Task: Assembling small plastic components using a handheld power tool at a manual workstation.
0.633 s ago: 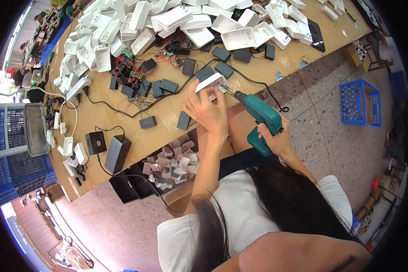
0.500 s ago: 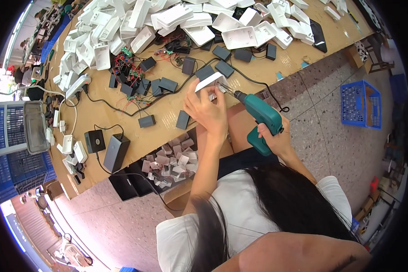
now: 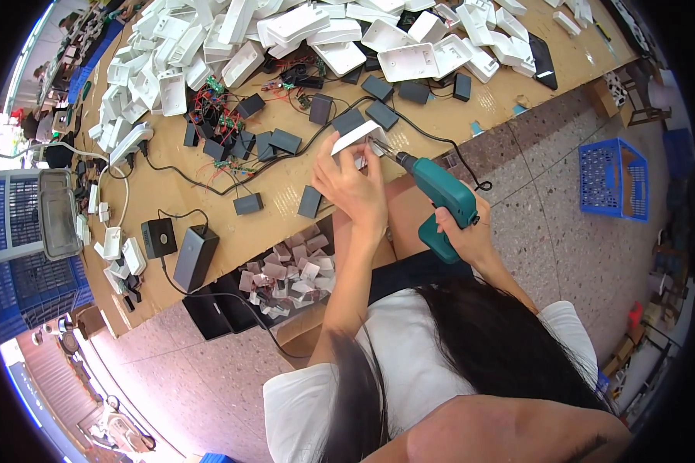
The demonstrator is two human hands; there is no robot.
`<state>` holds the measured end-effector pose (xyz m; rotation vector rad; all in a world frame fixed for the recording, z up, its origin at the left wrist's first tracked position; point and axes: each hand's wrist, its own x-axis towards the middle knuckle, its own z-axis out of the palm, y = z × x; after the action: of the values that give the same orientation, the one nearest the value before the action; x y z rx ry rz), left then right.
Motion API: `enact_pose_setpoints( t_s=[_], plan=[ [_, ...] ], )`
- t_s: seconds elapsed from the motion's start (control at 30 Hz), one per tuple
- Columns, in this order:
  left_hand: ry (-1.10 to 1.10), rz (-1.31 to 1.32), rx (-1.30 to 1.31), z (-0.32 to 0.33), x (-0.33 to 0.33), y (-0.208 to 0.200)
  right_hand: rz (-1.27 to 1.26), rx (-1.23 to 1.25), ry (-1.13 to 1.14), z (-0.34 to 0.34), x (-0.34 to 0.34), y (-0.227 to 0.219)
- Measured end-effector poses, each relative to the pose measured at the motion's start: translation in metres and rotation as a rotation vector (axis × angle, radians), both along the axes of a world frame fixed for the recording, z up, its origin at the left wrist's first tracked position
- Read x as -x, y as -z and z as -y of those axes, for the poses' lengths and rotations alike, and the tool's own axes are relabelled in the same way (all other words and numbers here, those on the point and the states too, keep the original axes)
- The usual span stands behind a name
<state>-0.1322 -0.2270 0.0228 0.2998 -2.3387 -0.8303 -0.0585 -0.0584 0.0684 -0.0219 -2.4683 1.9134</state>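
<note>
My left hand (image 3: 354, 185) is closed around a white plastic housing (image 3: 357, 139), held tilted just off the near edge of the table. In my right hand (image 3: 469, 228) is a green cordless screwdriver (image 3: 442, 189), fingers wrapped round its grip. Its tip points left and reaches the open side of the housing, by my left fingertips. What lies inside the housing is mostly hidden by my fingers. Nearest to my left hand on the table are a black rectangular box (image 3: 310, 201) and another black box (image 3: 347, 122).
White housings (image 3: 301, 27) are heaped along the far side of the cardboard-covered table (image 3: 286, 224). Black boxes and wired green circuit boards (image 3: 222, 116) lie before them. A black cable (image 3: 432, 139) crosses behind my hands. Below the near edge sits a bin of small pieces (image 3: 289, 270); a blue crate (image 3: 614, 181) stands right.
Almost nothing differs. The screwdriver and both hands have shifted very slightly, with the tip still at the housing.
</note>
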Motion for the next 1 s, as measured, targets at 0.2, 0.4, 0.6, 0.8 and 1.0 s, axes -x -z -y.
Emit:
enact_pose_setpoints(
  t_s=[0.2, 0.4, 0.6, 0.8, 1.0],
  plan=[
    [0.001, 0.011, 0.013, 0.007, -0.003, -0.001, 0.008, -0.005, -0.007, 0.008, -0.003, 0.000],
    [-0.003, 0.007, 0.024, 0.011, -0.003, 0.001, 0.041, -0.011, -0.010, 0.013, -0.003, -0.001],
    [0.000, -0.005, 0.018, 0.014, -0.002, 0.002, 0.108, 0.026, -0.019, 0.016, -0.005, -0.002],
    [-0.002, 0.003, 0.016, 0.017, -0.002, 0.003, 0.133, 0.136, 0.001, 0.019, -0.007, 0.005],
    [-0.001, 0.001, 0.015, 0.017, -0.003, 0.004, 0.191, 0.156, -0.004, 0.017, -0.010, 0.010]
  ],
)
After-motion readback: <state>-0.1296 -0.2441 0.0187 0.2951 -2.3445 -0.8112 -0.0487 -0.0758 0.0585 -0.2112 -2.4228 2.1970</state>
